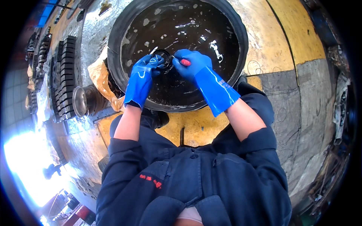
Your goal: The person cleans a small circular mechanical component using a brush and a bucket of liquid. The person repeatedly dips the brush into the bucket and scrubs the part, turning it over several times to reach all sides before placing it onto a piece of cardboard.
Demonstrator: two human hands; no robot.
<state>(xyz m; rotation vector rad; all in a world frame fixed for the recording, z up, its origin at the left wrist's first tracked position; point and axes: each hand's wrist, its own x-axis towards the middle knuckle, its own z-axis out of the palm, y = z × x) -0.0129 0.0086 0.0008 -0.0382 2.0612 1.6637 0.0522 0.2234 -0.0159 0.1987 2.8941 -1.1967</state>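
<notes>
Over the black tub [241, 37], the left hand [146, 67] pinches a dark round part [171, 60]; the right hand [194, 63] closes its fingers round a red-handled tool [185, 62]. I think steady holding and gentle strokes are best.

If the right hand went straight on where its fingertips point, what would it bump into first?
The right hand would probably meet the dark ring held by the left hand, just beside it. Depth is unclear, so it might slip past.
</notes>
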